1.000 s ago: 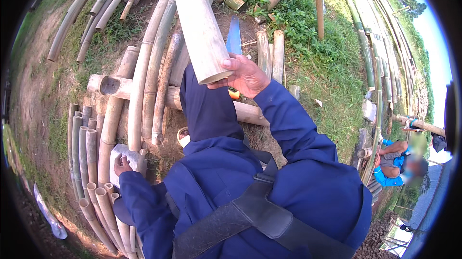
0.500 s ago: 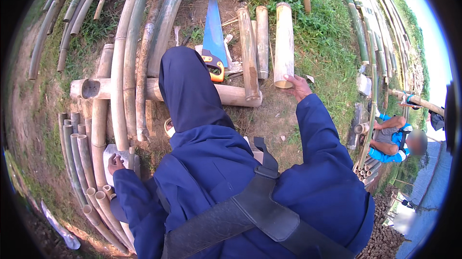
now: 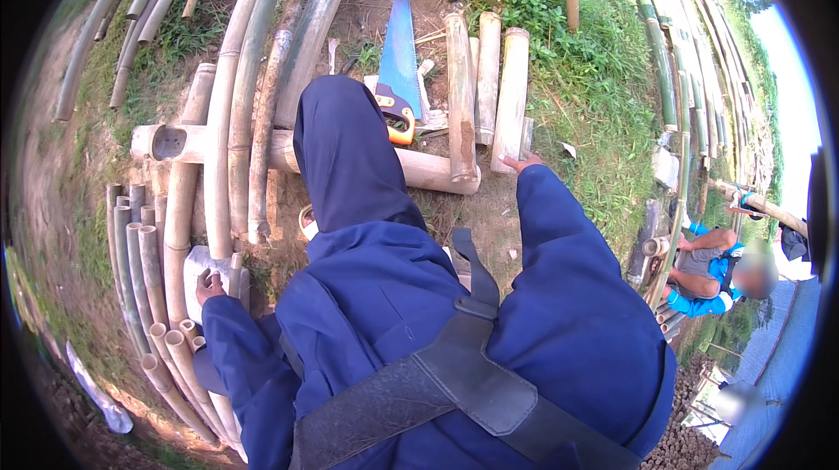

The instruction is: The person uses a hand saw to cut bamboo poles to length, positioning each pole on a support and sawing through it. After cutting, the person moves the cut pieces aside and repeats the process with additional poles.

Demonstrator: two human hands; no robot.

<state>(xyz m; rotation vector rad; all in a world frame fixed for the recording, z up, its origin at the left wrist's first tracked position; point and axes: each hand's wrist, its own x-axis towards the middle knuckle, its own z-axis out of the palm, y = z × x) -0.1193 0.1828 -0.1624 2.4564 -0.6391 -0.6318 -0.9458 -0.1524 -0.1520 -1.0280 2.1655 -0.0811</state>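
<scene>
My right hand (image 3: 522, 163) is at the lower end of a thick pale bamboo piece (image 3: 511, 99), its fingers apart and touching that end. That piece lies beside other cut bamboo lengths (image 3: 461, 94). My left hand (image 3: 209, 287) hovers over or rests on a whitish block (image 3: 197, 269), fingers loosely bent and apart, nothing seen in them. A handsaw (image 3: 401, 64) with a blue blade and orange-black handle lies on the ground ahead. A thick bamboo log (image 3: 428, 170) lies crosswise, partly hidden by my dark blue head covering.
Long bamboo poles (image 3: 229, 103) lie over the log at the left. Shorter bamboo tubes (image 3: 150, 269) are bundled at the near left. Grass (image 3: 603, 103) grows on the right, with more long poles (image 3: 651, 42) beyond. A person in blue (image 3: 708, 265) sits at the far right.
The thick bamboo piece has shifted left against the other lengths, my right hand moving with it. Its fingers have loosened at the end. My left hand stays by the whitish block.
</scene>
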